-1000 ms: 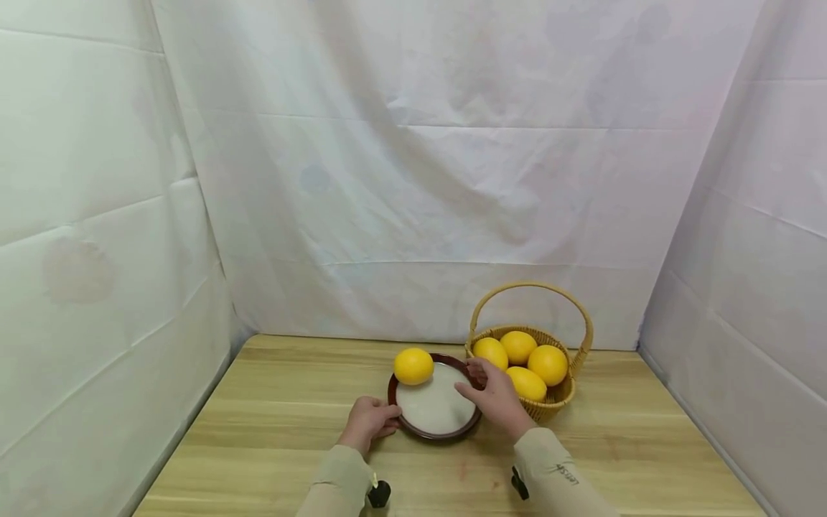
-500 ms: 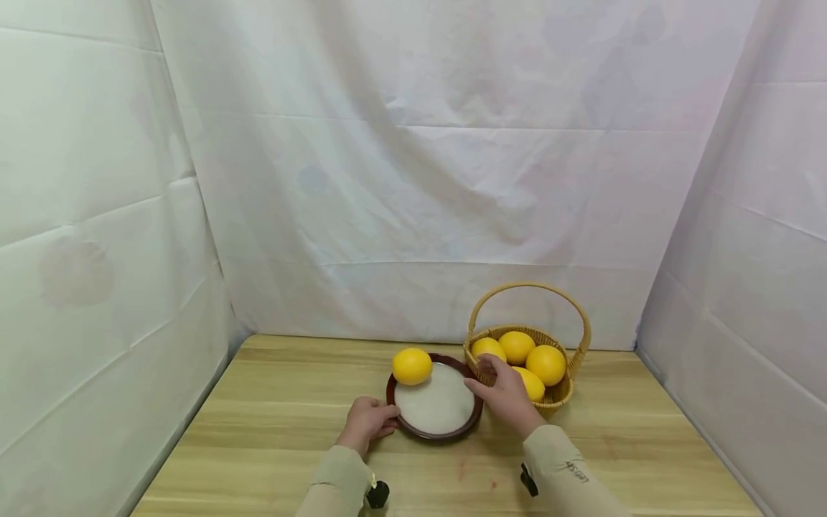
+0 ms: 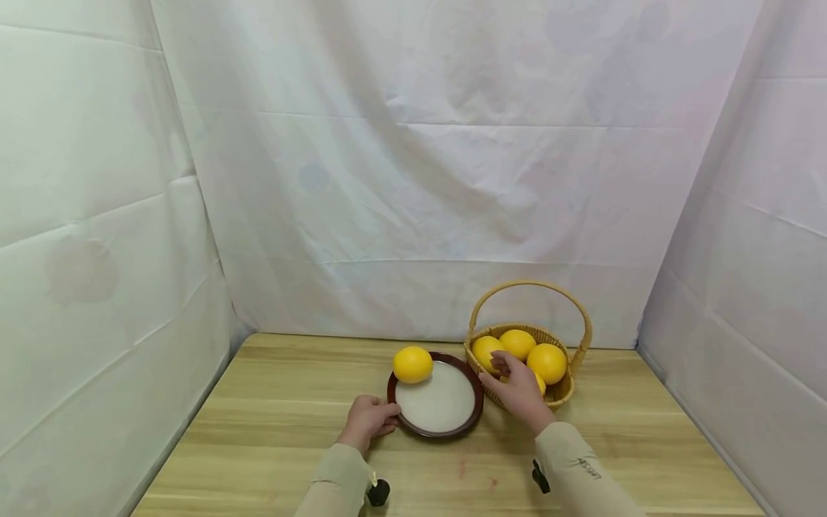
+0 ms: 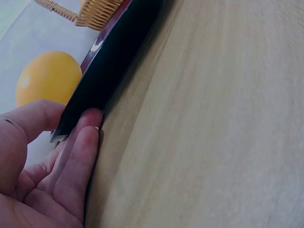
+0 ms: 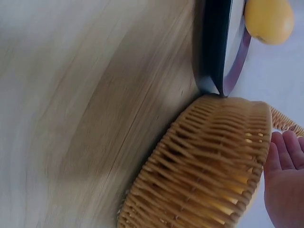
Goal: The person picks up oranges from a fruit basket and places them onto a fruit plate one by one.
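In the head view a round plate [image 3: 436,406] with a dark red-brown rim and a pale centre lies low in the middle of the frame on the wooden bench [image 3: 271,424], one yellow lemon [image 3: 413,364] on its upper-left edge. The left hand [image 3: 368,421] grasps the plate's lower-left rim; the right hand [image 3: 519,390], fingers loosely spread and holding nothing, reaches over the near rim of the wicker basket [image 3: 561,391] at the lemons inside, just right of the plate. The left wrist view shows fingers [image 4: 80,156] under the plate's dark rim [image 4: 109,71] and the thumb on top. In the right wrist view, straight fingers [image 5: 285,166] at lower right hover beside the basket's woven wall [image 5: 204,175].
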`<state>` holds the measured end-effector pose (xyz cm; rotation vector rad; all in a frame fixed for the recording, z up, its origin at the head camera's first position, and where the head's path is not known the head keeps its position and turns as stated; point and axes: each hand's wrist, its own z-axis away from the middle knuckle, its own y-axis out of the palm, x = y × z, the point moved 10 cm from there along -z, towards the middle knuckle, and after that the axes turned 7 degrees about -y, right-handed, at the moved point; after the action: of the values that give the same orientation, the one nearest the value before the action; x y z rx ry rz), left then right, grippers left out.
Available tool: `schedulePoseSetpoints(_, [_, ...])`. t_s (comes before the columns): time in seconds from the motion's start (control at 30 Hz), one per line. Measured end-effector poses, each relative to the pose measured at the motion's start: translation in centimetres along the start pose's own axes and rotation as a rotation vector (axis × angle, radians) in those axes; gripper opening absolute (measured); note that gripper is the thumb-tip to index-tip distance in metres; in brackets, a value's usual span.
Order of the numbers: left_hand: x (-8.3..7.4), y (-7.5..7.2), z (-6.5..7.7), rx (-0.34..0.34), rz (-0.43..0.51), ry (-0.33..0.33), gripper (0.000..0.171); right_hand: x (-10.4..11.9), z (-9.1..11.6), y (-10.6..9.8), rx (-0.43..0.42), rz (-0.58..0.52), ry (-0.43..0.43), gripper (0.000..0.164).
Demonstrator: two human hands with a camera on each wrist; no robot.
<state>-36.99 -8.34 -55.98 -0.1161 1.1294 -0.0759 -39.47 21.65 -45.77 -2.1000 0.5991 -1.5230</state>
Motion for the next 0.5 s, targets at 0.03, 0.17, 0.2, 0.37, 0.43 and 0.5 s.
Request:
schedulePoseSetpoints(0.03, [0.0,0.0,0.0,-0.001,0.001,0.000,0.036,-0.1,0.0,-0.1,-0.001,0.006,-0.004,0.056])
schedulePoseSetpoints(0.17, [0.0,0.0,0.0,-0.003,0.010,0.001,0.041,-0.4,-0.1,-0.7,-0.011,0.014,0.008,0.056])
schedulePoseSetpoints(0.2, [0.0,0.0,0.0,-0.004,0.010,0.001,0.042,-0.4,-0.2,-0.8,-0.010,0.014,0.010,0.056])
schedulePoseSetpoints(0.37, [0.2,-0.1,-0.2,-0.008,0.007,-0.010,0.040,-0.6,-0.3,-1.1,-0.003,0.000,0.017,0.058])
schedulePoseSetpoints(0.43, [0.2,-0.1,-0.2,-0.009,0.006,-0.010,0.040,-0.7,-0.4,-1.2,-0.002,0.003,0.015,0.058])
schedulePoseSetpoints(0.5, [0.3,-0.1,-0.3,-0.008,0.007,-0.011,0.039,-0.8,-0.3,-1.4,-0.006,0.007,0.013,0.058])
